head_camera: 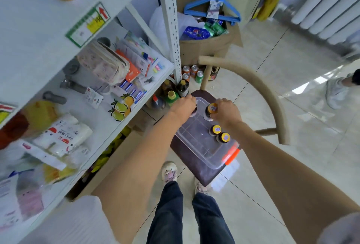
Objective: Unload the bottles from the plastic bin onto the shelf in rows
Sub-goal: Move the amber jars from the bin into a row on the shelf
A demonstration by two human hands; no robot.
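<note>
On dark chair seat point(196, 169), clear bin point(204, 152), pale tiled floor point(272, 165), apparently glossy

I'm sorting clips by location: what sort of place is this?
Probably a small shop or its stockroom: a metal shelf with a price tag and packaged goods, soda cans on the floor, and a cardboard box of snack packs.

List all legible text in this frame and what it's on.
"Hello": white paper-towel pack on the shelf; the characters beside it are too blurred to read.
Green-bordered shelf tag: red arrow and yellow patch, print unreadable.
Yellow bottle caps in the plastic bin: purple stickers, unreadable.
Hanger tag, stationery packs: too blurred.
</note>
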